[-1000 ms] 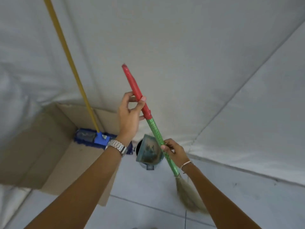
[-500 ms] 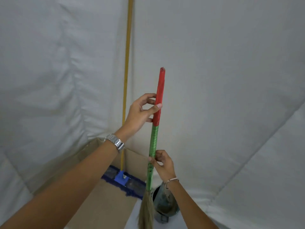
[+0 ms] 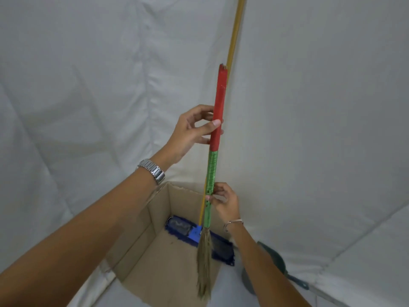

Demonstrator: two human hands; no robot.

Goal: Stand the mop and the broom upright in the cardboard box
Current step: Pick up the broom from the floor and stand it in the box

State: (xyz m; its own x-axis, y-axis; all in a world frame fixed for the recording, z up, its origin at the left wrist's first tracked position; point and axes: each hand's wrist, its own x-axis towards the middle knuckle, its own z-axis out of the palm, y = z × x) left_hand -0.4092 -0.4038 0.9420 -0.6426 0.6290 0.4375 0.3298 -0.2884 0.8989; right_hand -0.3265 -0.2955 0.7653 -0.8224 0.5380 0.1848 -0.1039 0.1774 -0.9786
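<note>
I hold the broom (image 3: 212, 171) nearly upright over the open cardboard box (image 3: 159, 220). Its handle is red on top and green below, and its straw bristles hang down over the box's front part. My left hand (image 3: 190, 134) grips the red section with thumb and fingers. Lower down, my right hand (image 3: 224, 201) pinches the green section. The mop stands inside the box, its blue head (image 3: 194, 234) on the box floor against the far wall, its yellow pole (image 3: 234, 32) rising past the top of the view.
White sheeting (image 3: 88, 85) covers the wall and the floor around the box. A dark green dustpan (image 3: 272, 262) lies on the floor just right of the box, partly behind my right forearm.
The broom has moved left from beside the box to over its opening and turned upright. The view has shifted, so the box now sits in the lower middle.
</note>
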